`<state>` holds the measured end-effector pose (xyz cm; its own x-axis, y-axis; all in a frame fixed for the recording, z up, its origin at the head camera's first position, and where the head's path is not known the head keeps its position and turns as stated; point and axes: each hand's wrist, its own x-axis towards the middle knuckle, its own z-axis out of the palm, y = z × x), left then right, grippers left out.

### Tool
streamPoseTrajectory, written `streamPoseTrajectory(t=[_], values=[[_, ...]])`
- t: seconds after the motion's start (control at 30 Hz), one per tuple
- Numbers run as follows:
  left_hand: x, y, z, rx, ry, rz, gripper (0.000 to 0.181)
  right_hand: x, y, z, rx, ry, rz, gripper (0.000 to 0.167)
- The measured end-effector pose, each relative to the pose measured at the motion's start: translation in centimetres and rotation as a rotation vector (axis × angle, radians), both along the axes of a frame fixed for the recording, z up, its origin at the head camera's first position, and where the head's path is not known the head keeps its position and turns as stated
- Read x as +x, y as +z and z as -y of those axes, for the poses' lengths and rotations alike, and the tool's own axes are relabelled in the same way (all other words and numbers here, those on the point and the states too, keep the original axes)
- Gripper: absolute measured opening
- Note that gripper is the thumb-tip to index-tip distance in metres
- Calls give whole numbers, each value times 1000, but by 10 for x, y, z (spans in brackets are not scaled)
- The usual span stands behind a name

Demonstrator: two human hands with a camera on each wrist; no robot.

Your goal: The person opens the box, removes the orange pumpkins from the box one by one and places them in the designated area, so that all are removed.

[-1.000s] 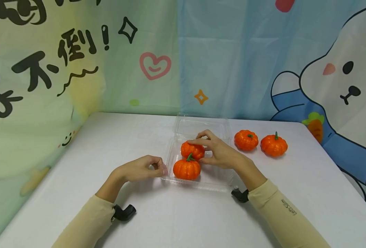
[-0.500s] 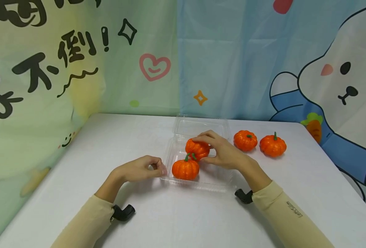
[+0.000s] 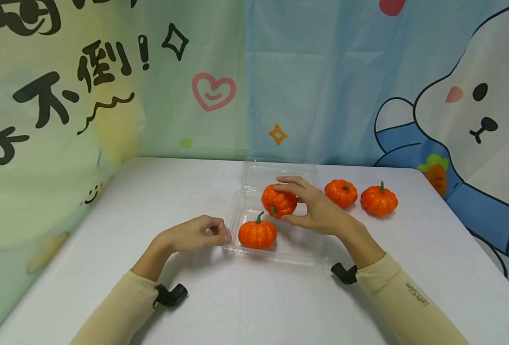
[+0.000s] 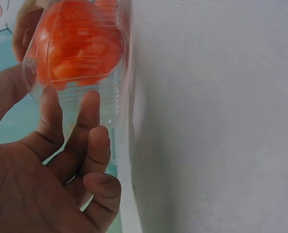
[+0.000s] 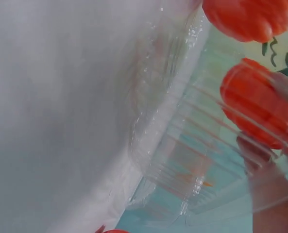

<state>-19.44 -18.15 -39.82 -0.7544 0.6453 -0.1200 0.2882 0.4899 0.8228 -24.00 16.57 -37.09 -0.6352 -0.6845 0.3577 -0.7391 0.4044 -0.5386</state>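
Note:
A clear plastic box [image 3: 297, 247] lies with its lid [image 3: 276, 173] folded back. In its near left corner sits an orange pumpkin [image 3: 257, 234] with a green stem. Behind it, a second pumpkin [image 3: 279, 201] is tilted, stem toward the front, between the thumb and fingers of the right hand [image 3: 319, 206]. The left hand [image 3: 196, 235] pinches the box's left edge; the left wrist view shows that hand [image 4: 51, 150] at the clear wall, its lower fingers loosely bent. Through the plastic, the right wrist view shows the gripped pumpkin [image 5: 258, 104].
Two more orange pumpkins, one [image 3: 341, 193] just right of the lid and another [image 3: 379, 200] farther right, stand on the white table [image 3: 172, 191]. A printed cloth [image 3: 323, 86] hangs behind the table's back edge.
The right hand has moved the rear pumpkin to the right and a little back, away from the front one, and its stem has turned downward. The left hand stays at the box edge.

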Motion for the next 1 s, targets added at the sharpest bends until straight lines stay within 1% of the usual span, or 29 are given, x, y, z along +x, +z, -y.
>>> streamPoseTrajectory(t=[0.23,0.5,0.7,0.77,0.9,1.0], values=[[0,1,0,-11,1,7,21,4,2,-7,-57,-17,-20,69],[2,2,0,-9,10,24,20,5,4,-22,-71,-59,-54,70],[0,4,-1,-19,11,15,19,9,8,-37,-93,-136,-91,70],[0,4,0,-25,14,9,20,10,7,-41,-99,-157,-92,70],[0,3,1,-32,14,-2,21,12,5,-46,-122,-181,-84,69],[0,1,1,-32,8,0,20,14,3,-53,-132,-198,-114,69]])
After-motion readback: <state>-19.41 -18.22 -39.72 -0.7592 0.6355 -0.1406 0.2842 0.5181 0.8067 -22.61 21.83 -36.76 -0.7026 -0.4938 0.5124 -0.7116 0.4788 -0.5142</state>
